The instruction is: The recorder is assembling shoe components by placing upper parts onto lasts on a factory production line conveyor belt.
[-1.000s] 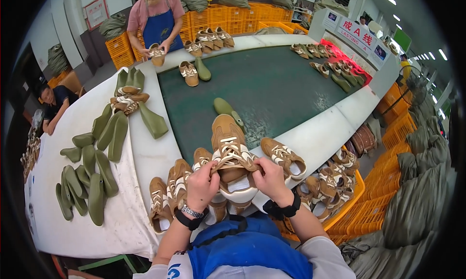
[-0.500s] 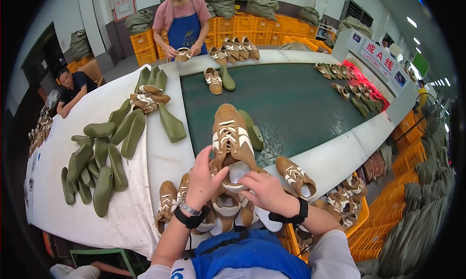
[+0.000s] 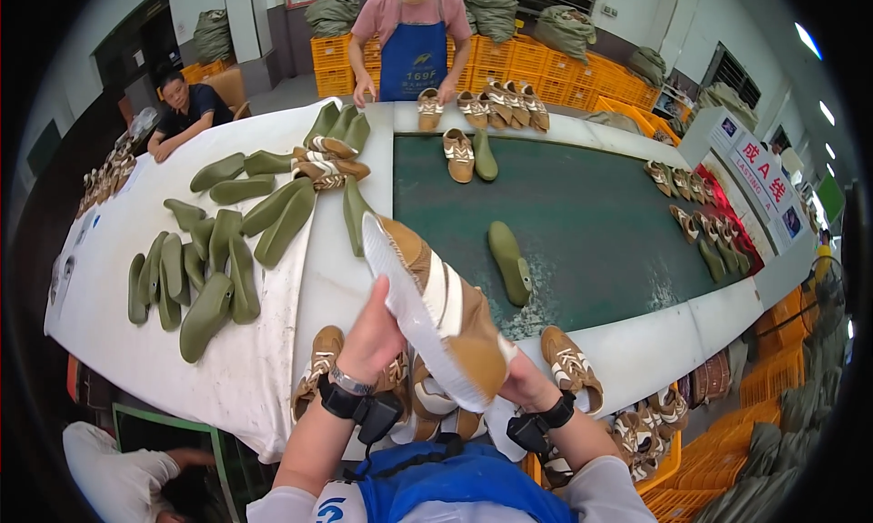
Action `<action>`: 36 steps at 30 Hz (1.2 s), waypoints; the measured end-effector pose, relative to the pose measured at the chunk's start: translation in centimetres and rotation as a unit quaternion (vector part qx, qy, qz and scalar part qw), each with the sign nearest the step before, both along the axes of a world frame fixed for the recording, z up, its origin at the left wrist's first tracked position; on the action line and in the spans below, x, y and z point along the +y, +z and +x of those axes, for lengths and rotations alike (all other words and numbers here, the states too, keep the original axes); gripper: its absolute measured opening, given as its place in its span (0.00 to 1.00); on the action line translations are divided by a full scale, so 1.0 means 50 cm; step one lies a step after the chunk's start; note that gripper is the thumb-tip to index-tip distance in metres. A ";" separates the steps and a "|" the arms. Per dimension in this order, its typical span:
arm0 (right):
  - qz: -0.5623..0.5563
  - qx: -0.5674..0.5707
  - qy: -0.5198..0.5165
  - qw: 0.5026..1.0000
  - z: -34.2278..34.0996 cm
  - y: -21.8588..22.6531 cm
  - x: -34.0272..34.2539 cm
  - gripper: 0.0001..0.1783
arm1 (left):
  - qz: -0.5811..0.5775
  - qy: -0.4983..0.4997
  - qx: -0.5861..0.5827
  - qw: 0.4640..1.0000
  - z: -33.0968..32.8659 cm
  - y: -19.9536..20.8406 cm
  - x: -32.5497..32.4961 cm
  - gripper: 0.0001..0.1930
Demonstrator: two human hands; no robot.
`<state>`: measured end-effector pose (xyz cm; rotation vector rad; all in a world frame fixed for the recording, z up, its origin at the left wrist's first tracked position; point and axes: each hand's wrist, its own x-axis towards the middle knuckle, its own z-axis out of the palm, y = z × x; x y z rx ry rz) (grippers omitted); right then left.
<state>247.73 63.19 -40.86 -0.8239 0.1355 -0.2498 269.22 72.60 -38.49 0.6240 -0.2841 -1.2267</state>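
Observation:
A brown-and-white shoe upper [image 3: 452, 306] is between my two hands, tipped on its side with its pale underside turned toward the lower left. My left hand [image 3: 371, 339] is closed on its underside edge, the fingers partly behind it. My right hand [image 3: 527, 383] grips the heel end, its fingers mostly hidden. Just beyond, a green shoe last [image 3: 509, 264] lies on the dark green belt [image 3: 591, 223]. More uppers rest on the near white ledge below my hands; one upper [image 3: 570, 367] sits right of my right hand.
Many green lasts [image 3: 206, 316] are heaped on the white-covered table [image 3: 118, 232] at left. Across the belt stands a person in a blue apron [image 3: 414, 61], touching an upper. Another person [image 3: 189, 109] leans at the far left. An orange crate [image 3: 671, 464] of uppers stands at right.
The upper has turned from upright, opening toward me, onto its side, showing its underside. My right hand has moved from the opening to the heel. The view has shifted left.

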 end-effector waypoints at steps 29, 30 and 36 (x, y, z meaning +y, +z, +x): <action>-0.648 0.417 -0.220 0.598 0.303 -0.370 -0.566 0.30 | 0.361 0.107 -0.394 0.838 0.203 -0.139 0.202 0.19; -0.647 0.415 -0.216 0.603 0.313 -0.373 -0.557 0.30 | 0.371 0.082 -0.487 0.787 0.221 -0.139 0.167 0.22; -0.702 0.227 -0.109 0.666 0.286 -0.264 -0.424 0.21 | 0.381 0.146 -0.752 0.518 0.367 -0.293 -0.202 0.45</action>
